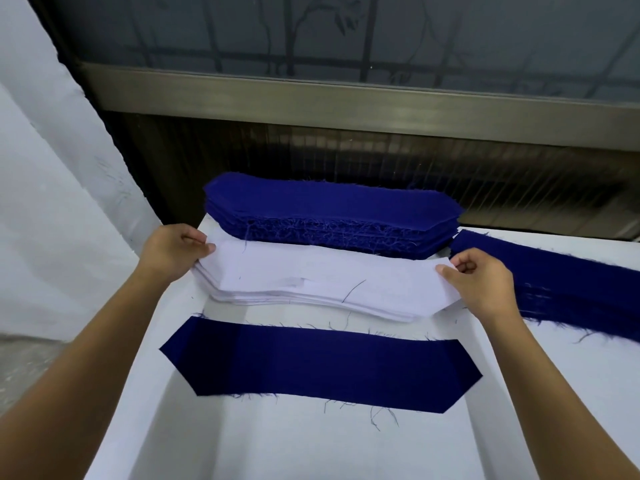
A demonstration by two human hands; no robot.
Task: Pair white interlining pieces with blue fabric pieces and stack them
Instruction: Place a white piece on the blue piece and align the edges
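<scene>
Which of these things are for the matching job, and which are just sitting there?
For the job:
white interlining stack, its top layer pinched at each end by the left hand and right hand; single blue piece in front; blue stack behind; more blue fabric on the right.

Just there:
window; metal sill; white sheet on the left.

The single flat fabric piece (pixel 320 365) is plain deep blue, and the thick stack of fabric pieces (pixel 329 211) has the same blue. The stack of thin interlining pieces (pixel 311 275) is plain white, like the surface (pixel 311 448). The frosted window glass (pixel 346 29) shows grey branch patterns.
</scene>
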